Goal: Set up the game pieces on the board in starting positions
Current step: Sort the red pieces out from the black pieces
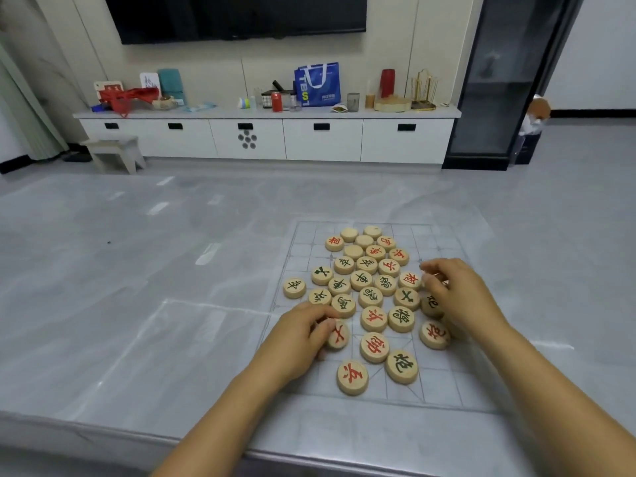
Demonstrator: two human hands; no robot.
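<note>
A thin translucent board (444, 383) with a printed grid lies on the grey table. Several round wooden pieces (373, 297) with red or green characters sit bunched in its middle; a few at the far end lie blank side up. My left hand (296, 339) reaches in from the lower left, its fingers curled round a red-marked piece (339, 335) at the cluster's left edge. At the right edge, my right hand (457, 297) covers some pieces, and its fingertips pinch a piece that is mostly hidden. One green piece (294, 287) lies just off the board's left side.
The grey table (137, 304) stretches wide to the left and far side, with its front edge near me. Beyond it stand a white cabinet (268, 137) with clutter on top, a small stool (115, 151) and a dark doorway at the right.
</note>
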